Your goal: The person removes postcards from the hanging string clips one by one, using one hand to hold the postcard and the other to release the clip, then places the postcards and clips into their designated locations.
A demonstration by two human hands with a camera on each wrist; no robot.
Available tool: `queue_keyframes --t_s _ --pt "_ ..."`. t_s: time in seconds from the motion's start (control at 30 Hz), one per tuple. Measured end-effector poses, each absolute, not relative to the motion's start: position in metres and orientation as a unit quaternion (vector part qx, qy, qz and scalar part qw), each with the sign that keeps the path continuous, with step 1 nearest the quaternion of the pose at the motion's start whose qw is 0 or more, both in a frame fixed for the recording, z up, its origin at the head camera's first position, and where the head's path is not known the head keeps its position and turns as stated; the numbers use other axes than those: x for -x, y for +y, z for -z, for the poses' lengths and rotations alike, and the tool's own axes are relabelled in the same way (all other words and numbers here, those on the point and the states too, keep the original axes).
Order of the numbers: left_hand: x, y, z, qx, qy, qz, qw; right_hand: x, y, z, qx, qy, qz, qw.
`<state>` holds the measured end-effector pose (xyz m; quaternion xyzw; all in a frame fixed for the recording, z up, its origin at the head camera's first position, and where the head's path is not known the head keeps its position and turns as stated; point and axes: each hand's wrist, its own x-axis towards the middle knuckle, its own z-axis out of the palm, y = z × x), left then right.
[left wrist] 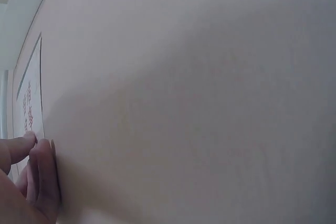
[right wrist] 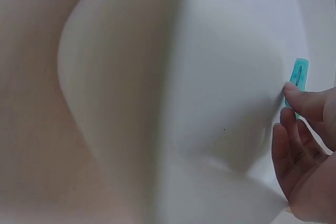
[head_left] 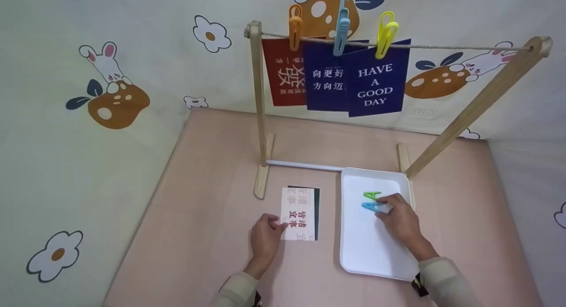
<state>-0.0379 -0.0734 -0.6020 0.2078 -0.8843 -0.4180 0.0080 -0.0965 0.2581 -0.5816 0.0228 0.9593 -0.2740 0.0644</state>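
A white card [head_left: 299, 214] with red characters lies over a dark card [head_left: 317, 214] on the table. At the white card's left edge, my left hand [head_left: 266, 238] pinches it between thumb and fingers; the left wrist view shows the fingertips meeting at the card [left wrist: 31, 100]. Over the white tray [head_left: 367, 258], my right hand [head_left: 401, 220] pinches a blue clothespin [head_left: 371, 206] by its handle end. That clothespin [right wrist: 299, 74] also shows at the thumb tip in the right wrist view. Just beyond it in the tray is a green clothespin [head_left: 372, 195].
Behind stands a wooden rack [head_left: 258, 94] with a cord [head_left: 460, 47]. An orange [head_left: 295, 28], a light blue [head_left: 341, 30] and a yellow clothespin [head_left: 387, 35] hold a red card [head_left: 283, 72] and two dark blue cards [head_left: 376, 83] there. A white rod [head_left: 305, 166] joins the rack's feet.
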Motion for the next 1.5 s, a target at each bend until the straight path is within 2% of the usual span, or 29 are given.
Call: queue_keyframes --t_s 0.33,0.6,0.73,0.97,1.13,1.5 --pt "0.039 -0.074 0.603 -0.181 -0.905 0.386 -0.006 0.094 0.255 0.583 -0.024 0.960 0.270 0.075" --pt "0.039 -0.071 0.604 -0.163 -0.907 0.389 0.015 0.094 0.257 0.581 -0.029 0.960 0.271 0.071" --pt "0.037 -0.073 0.603 -0.161 -0.907 0.390 0.002 0.092 0.255 0.580 -0.018 0.964 0.257 0.065" --pt "0.036 -0.077 0.593 -0.176 -0.876 0.446 -0.042 0.087 0.248 0.571 0.027 0.971 0.239 -0.005" --pt "0.034 -0.079 0.587 -0.182 -0.866 0.462 -0.059 0.084 0.239 0.560 0.039 0.969 0.242 -0.033" --pt "0.035 -0.080 0.555 -0.175 -0.832 0.526 -0.030 0.073 0.220 0.520 0.116 0.955 0.235 -0.140"
